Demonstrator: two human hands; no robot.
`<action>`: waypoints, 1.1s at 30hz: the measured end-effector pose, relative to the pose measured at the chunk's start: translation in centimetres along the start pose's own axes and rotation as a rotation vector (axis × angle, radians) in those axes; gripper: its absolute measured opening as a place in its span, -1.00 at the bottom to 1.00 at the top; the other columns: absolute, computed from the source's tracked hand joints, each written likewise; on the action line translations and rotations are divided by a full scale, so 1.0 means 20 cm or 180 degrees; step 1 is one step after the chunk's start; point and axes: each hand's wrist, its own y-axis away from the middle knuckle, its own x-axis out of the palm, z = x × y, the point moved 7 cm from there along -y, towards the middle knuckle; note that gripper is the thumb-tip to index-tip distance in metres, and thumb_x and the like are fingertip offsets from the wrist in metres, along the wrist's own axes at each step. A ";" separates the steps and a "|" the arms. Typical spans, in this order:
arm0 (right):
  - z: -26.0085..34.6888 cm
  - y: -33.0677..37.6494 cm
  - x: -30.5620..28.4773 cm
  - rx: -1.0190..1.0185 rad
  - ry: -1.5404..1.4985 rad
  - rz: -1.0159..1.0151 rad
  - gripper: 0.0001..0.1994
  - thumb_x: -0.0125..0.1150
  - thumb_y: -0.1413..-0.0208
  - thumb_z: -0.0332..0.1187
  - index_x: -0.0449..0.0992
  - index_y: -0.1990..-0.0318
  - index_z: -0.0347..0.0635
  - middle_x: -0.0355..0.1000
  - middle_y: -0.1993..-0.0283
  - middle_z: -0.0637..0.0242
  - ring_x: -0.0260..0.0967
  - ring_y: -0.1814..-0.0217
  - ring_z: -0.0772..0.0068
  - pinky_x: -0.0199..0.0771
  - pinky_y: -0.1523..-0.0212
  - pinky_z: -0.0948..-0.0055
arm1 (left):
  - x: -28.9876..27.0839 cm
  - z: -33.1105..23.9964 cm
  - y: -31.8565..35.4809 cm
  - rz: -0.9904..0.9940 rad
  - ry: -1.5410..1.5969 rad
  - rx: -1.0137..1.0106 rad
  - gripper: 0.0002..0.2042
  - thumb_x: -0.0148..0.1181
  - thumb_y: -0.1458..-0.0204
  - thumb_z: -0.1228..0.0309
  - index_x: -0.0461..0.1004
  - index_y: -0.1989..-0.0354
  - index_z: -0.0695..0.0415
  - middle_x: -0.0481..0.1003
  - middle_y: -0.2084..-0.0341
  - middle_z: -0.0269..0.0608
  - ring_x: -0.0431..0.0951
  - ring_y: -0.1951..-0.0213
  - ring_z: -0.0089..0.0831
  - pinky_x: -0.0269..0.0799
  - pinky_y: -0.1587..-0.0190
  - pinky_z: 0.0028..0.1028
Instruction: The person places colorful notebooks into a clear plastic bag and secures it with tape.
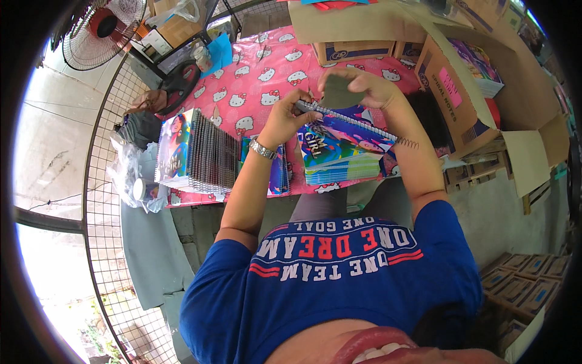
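Left hand (286, 120): fingers are clasping a spiral notebook (350, 128) above the desk (257, 67).
Right hand (377, 90): fingers are curving nearby, grip unclear.

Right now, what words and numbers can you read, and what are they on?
I won't copy words, but lettering stands on:
Blue shirt: white and red.
Open carton and its pink label: dark.
Right notebook stack: white.
Left notebook stack: pale.
Lower right boxes: any print too small.

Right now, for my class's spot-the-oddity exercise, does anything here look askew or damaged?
Yes: a bare wire coil sticks out past the right end of the notebook in the left hand. It looks odd because its other turns follow the notebook's edge. I see no clear damage.
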 end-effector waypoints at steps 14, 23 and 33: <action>-0.42 0.23 -0.75 0.0604 0.1314 -0.2605 -0.70 0.31 -0.06 -0.19 0.56 0.13 -0.16 0.44 0.19 0.37 0.35 0.31 0.55 0.37 0.30 0.57 | 0.01 -0.02 -0.02 -0.0594 0.0287 -0.0110 -0.78 0.37 -0.03 0.54 0.44 0.21 0.23 0.53 0.39 -0.32 0.52 0.38 -0.64 0.49 0.35 -0.61; -1.02 0.97 -0.67 0.1185 0.3527 -0.3398 -0.40 0.17 -0.15 -0.15 0.27 -0.31 -0.20 0.28 -0.24 -0.19 0.27 -0.27 -0.17 0.28 -0.25 0.08 | -0.01 0.05 0.08 -0.1416 0.0565 -0.0418 -0.74 0.20 -0.17 0.50 0.49 0.02 0.40 0.59 0.33 -0.16 0.59 0.40 -0.56 0.59 0.42 -0.56; -1.01 1.16 -0.24 0.2311 0.4999 -0.2212 -0.30 0.31 0.01 -0.24 0.28 -0.32 -0.26 0.25 -0.32 -0.02 0.16 -0.39 -0.04 0.25 -0.33 0.16 | 0.15 -0.13 0.14 -0.1822 -0.0429 0.0327 -0.80 0.27 -0.06 0.54 0.59 0.13 0.31 0.59 0.46 -0.17 0.57 0.48 -0.57 0.51 0.44 -0.56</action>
